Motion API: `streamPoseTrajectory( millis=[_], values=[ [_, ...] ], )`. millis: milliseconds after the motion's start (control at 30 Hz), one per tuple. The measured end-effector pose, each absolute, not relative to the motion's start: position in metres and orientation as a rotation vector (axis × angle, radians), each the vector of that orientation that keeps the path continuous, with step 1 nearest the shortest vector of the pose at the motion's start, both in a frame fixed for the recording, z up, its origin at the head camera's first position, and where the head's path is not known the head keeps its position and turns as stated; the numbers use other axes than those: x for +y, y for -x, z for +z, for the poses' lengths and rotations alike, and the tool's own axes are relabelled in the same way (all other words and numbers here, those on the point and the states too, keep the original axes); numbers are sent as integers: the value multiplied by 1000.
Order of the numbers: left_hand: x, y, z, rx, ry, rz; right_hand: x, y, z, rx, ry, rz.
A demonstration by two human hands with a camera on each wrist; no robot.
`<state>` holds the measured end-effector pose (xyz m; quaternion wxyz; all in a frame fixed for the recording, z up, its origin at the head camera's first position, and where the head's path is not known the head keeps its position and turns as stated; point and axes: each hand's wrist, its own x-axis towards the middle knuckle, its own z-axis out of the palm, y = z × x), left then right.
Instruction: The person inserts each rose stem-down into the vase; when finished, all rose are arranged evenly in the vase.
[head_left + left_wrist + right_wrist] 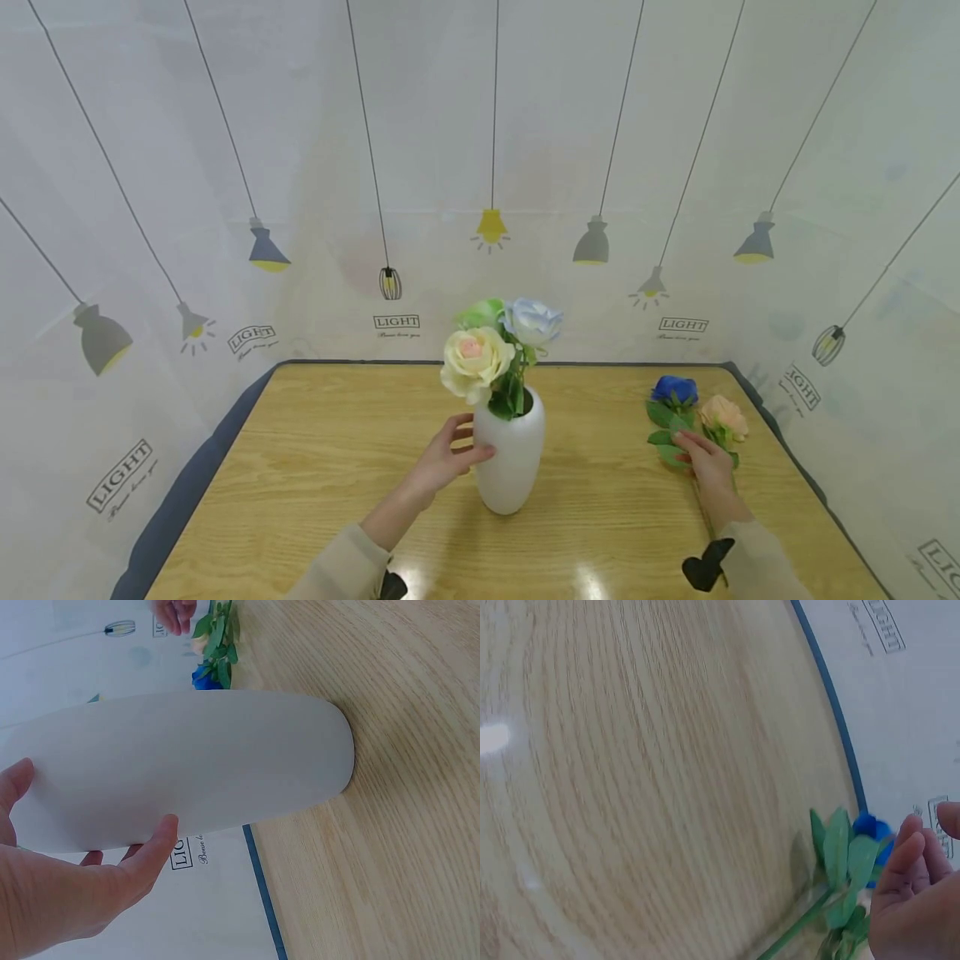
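Observation:
A white vase point(508, 467) stands upright on the table, holding a cream rose point(472, 367), a pale blue rose point(532, 322) and a green bloom point(480, 313). My left hand point(442, 458) grips the vase's left side, thumb and fingers curved around its wall in the left wrist view. On the right lie a blue rose point(675, 389) and a peach rose point(723, 417), both with green leaves. Over their leaves and stems is my right hand point(708, 475), its thumb apart from its loosely bent fingers in the right wrist view; nothing shows between them.
The wooden table point(330, 450) has a dark blue edge strip point(197, 467). White sheets point(315, 150) printed with hanging lamps rise behind it and at both sides. A black heart-shaped piece point(707, 565) shows beside the right sleeve.

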<state>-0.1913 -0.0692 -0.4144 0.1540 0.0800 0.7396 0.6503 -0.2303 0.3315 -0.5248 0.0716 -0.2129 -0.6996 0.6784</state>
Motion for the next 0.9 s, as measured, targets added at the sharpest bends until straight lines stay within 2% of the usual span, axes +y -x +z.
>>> streamPoseTrajectory(
  millis=[267,467,900],
  values=[
    [-69,190,-412,2119,-230,1862,349,220,-532,-1997,863,2131],
    [-70,190,-412,2117,-229,1859,359,208,-540,-1986,924,2117],
    [-71,207,-446,2134,-231,1853,364,207,-564,-2129,993,1970]
  ],
)
